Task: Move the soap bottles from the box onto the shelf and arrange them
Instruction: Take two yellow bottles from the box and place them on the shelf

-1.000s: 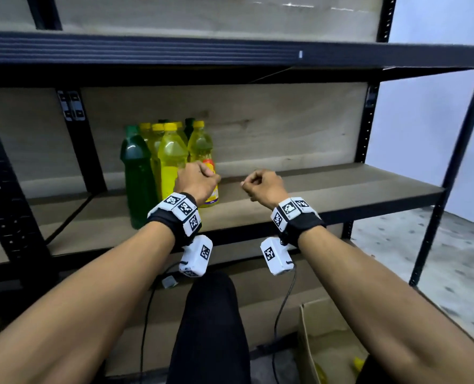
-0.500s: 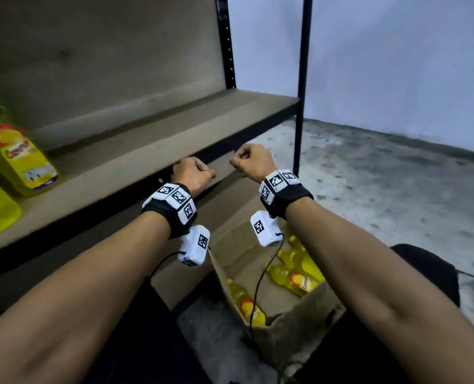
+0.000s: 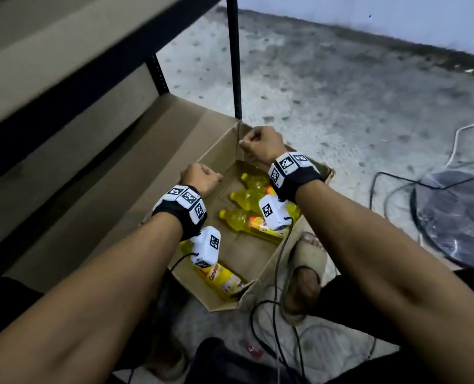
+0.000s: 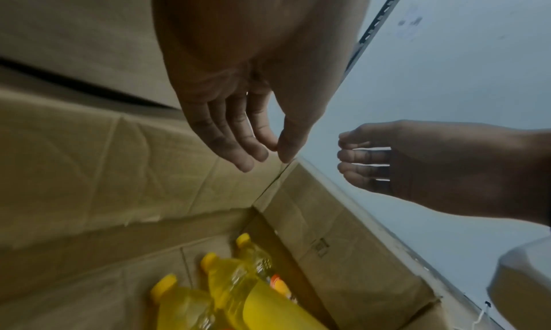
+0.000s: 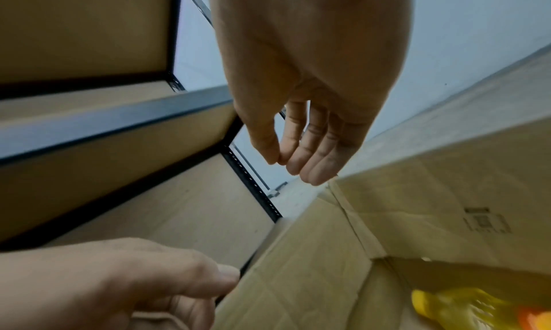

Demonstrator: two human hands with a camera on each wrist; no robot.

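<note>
Both hands dropped from shelf (image 3: pixel 72 67) level to over the box (image 3: pixel 158 189). Left hand (image 3: pixel 201 178) & right hand (image 3: pixel 262 144) hung w/ fingers loosely curled, holding nothing. Yellow soap bottles (image 3: pixel 246 218) lay on their sides inside box.

A storeroom is indicated: black steel boltless shelving (image 3: pixel 234 59) with board decks, bare speckled concrete floor (image 3: pixel 341 87), opened cardboard stock carton (image 3: pixel 172 173).
</note>
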